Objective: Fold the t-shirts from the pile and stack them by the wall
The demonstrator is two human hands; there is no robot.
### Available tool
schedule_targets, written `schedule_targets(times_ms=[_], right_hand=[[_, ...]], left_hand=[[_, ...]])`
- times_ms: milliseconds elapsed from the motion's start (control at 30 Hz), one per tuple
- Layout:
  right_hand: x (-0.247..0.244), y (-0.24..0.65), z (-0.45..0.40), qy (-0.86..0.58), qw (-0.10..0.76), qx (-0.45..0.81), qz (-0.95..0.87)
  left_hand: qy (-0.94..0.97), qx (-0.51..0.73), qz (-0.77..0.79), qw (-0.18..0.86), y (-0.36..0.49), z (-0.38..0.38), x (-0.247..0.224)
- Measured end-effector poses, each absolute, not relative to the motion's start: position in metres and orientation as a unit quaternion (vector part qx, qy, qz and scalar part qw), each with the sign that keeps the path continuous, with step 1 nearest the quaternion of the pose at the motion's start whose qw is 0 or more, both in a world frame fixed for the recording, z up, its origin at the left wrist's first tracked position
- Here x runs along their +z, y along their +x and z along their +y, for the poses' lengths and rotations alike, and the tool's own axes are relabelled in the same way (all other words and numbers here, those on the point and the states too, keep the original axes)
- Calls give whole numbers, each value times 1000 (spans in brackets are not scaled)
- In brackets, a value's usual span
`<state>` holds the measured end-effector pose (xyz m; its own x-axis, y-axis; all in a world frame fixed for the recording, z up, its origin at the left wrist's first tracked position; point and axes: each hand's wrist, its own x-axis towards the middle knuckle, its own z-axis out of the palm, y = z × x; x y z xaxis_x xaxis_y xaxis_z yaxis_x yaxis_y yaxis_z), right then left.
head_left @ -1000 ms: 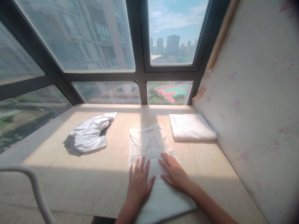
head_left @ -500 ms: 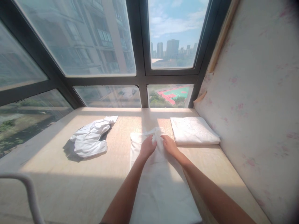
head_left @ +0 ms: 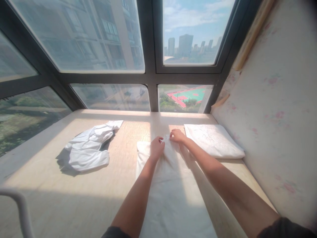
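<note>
A long white cloth (head_left: 173, 195) lies lengthwise in front of me on a pale wooden surface. At its far end, my left hand (head_left: 157, 147) has its fingers curled together on the cloth near the left side. To the right, my right hand (head_left: 177, 136) pinches the cloth's far edge, which is slightly raised and creased between the hands. A folded white cloth (head_left: 213, 140) rests flat to the right of my right hand. On the left lies a crumpled white cloth (head_left: 90, 147) with a dark part showing beneath it.
The wooden surface (head_left: 49, 198) reaches to dark-framed windows (head_left: 106, 78). A floral-papered wall (head_left: 279, 132) borders it on the right. A curved pale tube (head_left: 22, 208) stands at the lower left.
My right hand has risen from the cloth and closed at its far edge. My left hand has moved slightly up and left, its fingers more curled. The view has shifted a little.
</note>
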<state>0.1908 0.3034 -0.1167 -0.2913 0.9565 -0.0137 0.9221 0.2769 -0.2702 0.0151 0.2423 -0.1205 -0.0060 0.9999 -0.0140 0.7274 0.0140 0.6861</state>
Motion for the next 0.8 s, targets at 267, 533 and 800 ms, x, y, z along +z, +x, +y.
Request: schedule_targets(times_ms=[267, 533, 800], right_hand=[[-117, 183, 294, -609, 31, 41, -791], [-119, 176, 282, -629, 34, 15, -776], [-117, 175, 277, -632, 42, 15, -774]], left_hand=[[649, 272, 671, 235, 13, 234, -123], [634, 239, 671, 301, -6, 231, -115], [678, 165, 663, 271, -10, 234, -108]])
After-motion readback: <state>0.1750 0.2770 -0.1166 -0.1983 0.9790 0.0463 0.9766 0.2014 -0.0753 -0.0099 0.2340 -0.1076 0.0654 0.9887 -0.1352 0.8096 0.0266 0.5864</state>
